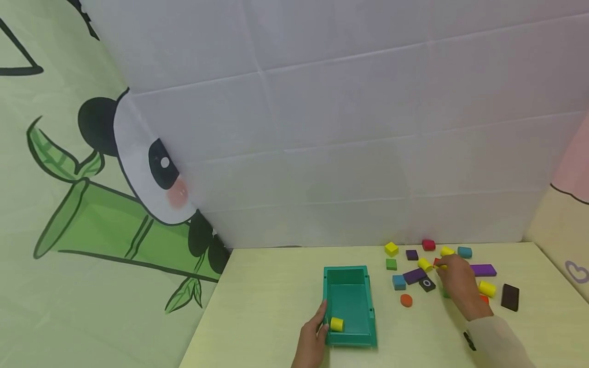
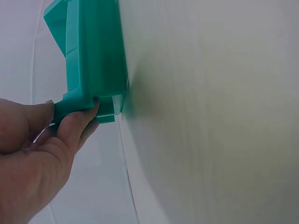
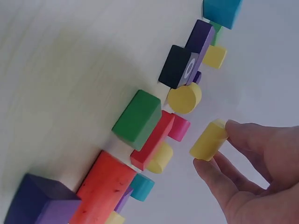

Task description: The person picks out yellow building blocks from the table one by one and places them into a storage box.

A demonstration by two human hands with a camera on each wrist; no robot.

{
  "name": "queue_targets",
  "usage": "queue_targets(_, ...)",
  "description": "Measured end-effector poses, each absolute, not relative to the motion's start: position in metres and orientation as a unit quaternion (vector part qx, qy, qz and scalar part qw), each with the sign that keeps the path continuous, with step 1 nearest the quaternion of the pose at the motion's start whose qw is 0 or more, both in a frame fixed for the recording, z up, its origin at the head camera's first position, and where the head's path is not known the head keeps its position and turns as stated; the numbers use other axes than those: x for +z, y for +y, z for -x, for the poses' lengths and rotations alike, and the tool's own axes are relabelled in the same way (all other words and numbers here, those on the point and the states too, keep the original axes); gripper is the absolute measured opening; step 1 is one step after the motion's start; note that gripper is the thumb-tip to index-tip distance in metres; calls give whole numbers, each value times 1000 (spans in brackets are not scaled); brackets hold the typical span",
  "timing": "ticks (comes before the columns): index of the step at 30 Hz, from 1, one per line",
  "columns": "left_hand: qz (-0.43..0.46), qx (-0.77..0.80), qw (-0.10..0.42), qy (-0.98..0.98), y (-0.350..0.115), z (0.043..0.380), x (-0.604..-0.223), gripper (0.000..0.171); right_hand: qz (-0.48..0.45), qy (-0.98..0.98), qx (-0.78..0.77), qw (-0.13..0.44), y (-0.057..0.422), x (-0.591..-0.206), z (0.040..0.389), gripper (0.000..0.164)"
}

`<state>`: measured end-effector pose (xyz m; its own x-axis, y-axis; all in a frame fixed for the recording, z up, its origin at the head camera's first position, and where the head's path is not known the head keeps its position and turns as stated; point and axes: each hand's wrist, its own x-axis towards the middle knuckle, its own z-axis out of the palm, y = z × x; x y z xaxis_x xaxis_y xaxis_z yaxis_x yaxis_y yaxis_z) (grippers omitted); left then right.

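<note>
My left hand [image 1: 311, 339] grips the near left side of a teal plastic bin [image 1: 373, 318]. In the left wrist view, thumb and fingers pinch the bin's rim [image 2: 74, 101]. A yellow cylinder block [image 1: 337, 324] lies inside, at the near left corner. Over the scattered blocks at the right, my right hand [image 1: 457, 281] pinches another yellow cylinder block [image 3: 209, 141] between thumb and fingertips, held above the table in the right wrist view. Close to it are a green block [image 3: 138, 119], a red block [image 3: 153, 141] and a yellow cylinder [image 3: 185, 98] standing among them.
Around the right hand lie a blue cube [image 1: 399, 282], an orange round block [image 1: 406, 300], a long purple block [image 1: 484, 270], a black block [image 1: 510, 297] and a dark block with a white ring [image 1: 427, 284]. A white cloth wall [image 1: 322, 204] rises behind the table.
</note>
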<state>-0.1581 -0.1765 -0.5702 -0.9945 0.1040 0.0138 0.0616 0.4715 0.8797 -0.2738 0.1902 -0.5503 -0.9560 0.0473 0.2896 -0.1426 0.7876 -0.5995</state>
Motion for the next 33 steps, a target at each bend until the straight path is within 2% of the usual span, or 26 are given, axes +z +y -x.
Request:
queue_targets(7,-53,516,13,855,-177,157,-570,54,-22,-932,335,134,183,-545,272,16)
queue_targets(25,-51,509,16,859,-178,156,-571,55,-51,-921,352,159,157,-530,265,17)
queue_targets(33,-52,510,13,858,-177,156,-570,55,-57,-921,363,133,146,-523,264,18)
